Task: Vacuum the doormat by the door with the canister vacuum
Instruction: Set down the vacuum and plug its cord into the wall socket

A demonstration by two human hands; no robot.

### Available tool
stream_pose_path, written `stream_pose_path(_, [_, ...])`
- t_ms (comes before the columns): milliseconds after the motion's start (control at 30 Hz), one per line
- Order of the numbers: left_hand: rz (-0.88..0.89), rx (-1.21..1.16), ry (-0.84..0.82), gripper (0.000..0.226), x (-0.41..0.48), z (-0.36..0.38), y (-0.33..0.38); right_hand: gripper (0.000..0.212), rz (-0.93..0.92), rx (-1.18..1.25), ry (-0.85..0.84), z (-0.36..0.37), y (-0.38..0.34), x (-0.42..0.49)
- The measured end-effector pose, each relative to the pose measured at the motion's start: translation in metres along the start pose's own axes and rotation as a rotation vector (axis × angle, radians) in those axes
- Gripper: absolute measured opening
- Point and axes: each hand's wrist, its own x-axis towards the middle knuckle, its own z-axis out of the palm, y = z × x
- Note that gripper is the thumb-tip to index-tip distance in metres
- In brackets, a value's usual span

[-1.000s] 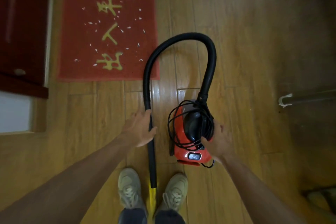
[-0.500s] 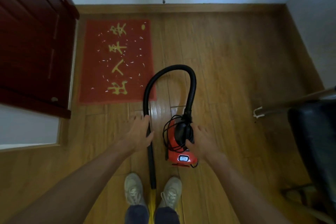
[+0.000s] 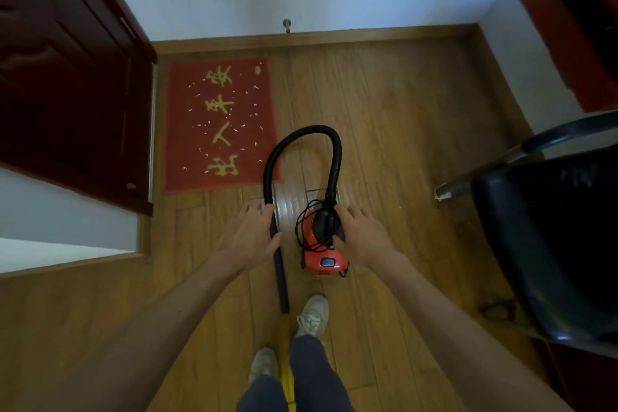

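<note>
Doormat (image 3: pixel 220 124) reads 出入平安 in gold, littered with white scraps (image 3: pixel 253 115). At its near-right corner sit the canister vacuum (image 3: pixel 322 256) and looped hose (image 3: pixel 302 134). The left hand (image 3: pixel 249 234) and right hand (image 3: pixel 364 237) hover spread. A black chair (image 3: pixel 551 244) stands farther right.

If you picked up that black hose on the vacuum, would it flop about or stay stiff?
Probably floppy in the looped part: the hose bends in a tight arch from the canister. The straight tube at its end looks rigid, so it would likely lift as one piece.
</note>
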Motion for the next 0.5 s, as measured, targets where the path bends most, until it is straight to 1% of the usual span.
stream_pose_path(167, [0.036, -0.044, 0.017, 0.050, -0.049, -0.034, 0.001, 0.065, 0.001, -0.009, 0.062, -0.013, -0.022, -0.056])
stream_pose_path(300, [0.078, 0.010, 0.073, 0.051, -0.092, -0.054, -0.002, 0.063, 0.028, 0.025, 0.115, -0.016, -0.041, -0.098])
stream_pose_path(500, [0.146, 0.019, 0.147, 0.047, -0.152, -0.068, -0.005, 0.061, 0.077, 0.072, 0.155, -0.013, -0.074, -0.156])
